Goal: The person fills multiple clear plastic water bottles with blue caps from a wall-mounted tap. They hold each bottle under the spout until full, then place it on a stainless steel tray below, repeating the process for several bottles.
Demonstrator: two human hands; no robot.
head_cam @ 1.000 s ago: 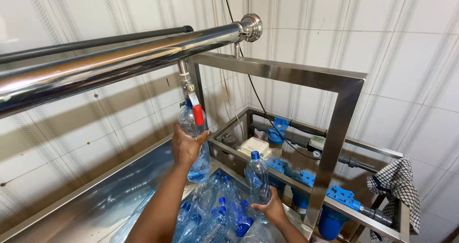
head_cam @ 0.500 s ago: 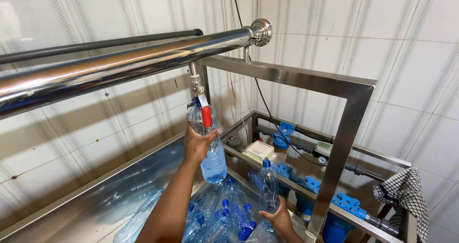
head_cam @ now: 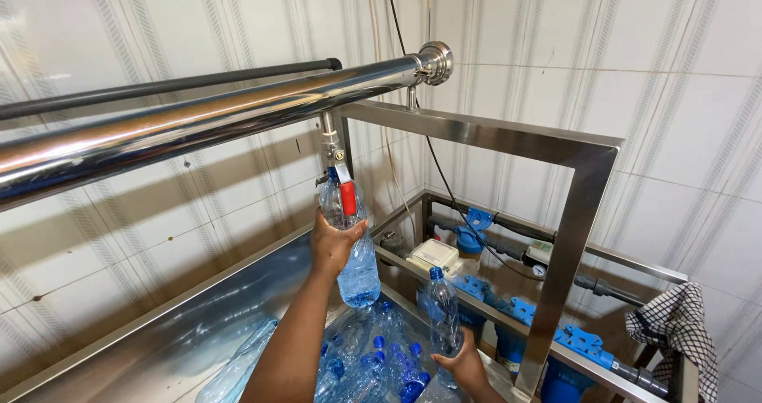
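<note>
Filling station, one moment. Left hand (head_cam: 335, 243): fingers wrapped tight round a clear plastic bottle (head_cam: 355, 252), mouth raised to the tap (head_cam: 340, 182) with the red lever, under the steel pipe (head_cam: 198, 125); bottle part full. Right hand (head_cam: 464, 367): fingers closed about a blue-capped bottle (head_cam: 443, 316), upright over the pile of capped bottles (head_cam: 373, 363) on the steel desk (head_cam: 159, 347). Step judged: filling. Next move calls for holding the mouth steady beneath the spout

We see white tiled walls (head_cam: 635, 94) with grey stripes; steel frame (head_cam: 571, 213) against them; checked cloth (head_cam: 675, 331) hanging right; even light.
</note>
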